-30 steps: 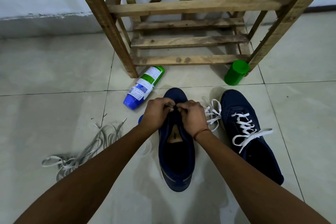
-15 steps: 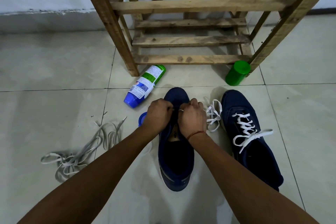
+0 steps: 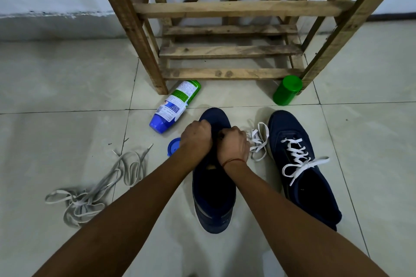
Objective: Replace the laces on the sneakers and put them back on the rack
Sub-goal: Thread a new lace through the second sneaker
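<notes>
Head view: left hand (image 3: 196, 139), right hand (image 3: 234, 145) grip sneaker (image 3: 213, 200); bottle (image 3: 176, 104) label illegible.

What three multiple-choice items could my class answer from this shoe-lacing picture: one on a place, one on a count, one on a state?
1. Where does the green container stand?
A. on the floor by a front leg of the wooden rack
B. on one of its shelves
C. on the wall ledge

2. How many navy sneakers are on the floor?
A. one
B. three
C. two

3. The right-hand sneaker is:
A. unlaced
B. laced in white
C. tipped on its side

Answers
1 A: it stands on the tile against the rack's right front leg.
2 C: the left hand and right hand grip at the middle sneaker, and one more lies beside it.
3 B: a white lace crosses its eyelets and it sits sole down.
</notes>
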